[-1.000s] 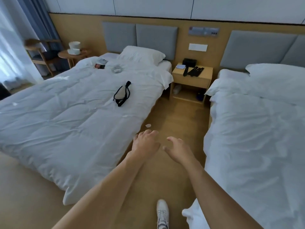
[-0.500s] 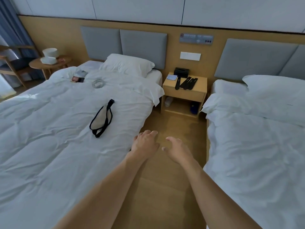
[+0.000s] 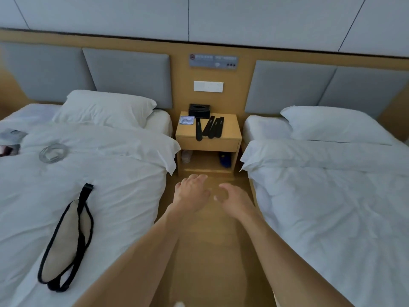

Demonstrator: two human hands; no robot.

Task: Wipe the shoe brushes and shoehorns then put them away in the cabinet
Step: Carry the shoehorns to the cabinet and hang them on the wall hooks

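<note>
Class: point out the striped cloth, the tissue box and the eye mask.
striped cloth (image 3: pixel 186 120), head view, middle of the folded cloth.
tissue box (image 3: pixel 199 110), head view, front face.
eye mask (image 3: pixel 64 240), head view, beige pad.

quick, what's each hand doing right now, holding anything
Left hand: open, fingers loosely spread, holding nothing.
Right hand: open, fingers loosely curled, holding nothing.

The black items (image 3: pixel 210 127) on the nightstand (image 3: pixel 230 131) are too small to tell brushes from shoehorns, and the shelf stuff (image 3: pixel 224 159) underneath is just blur.
</note>
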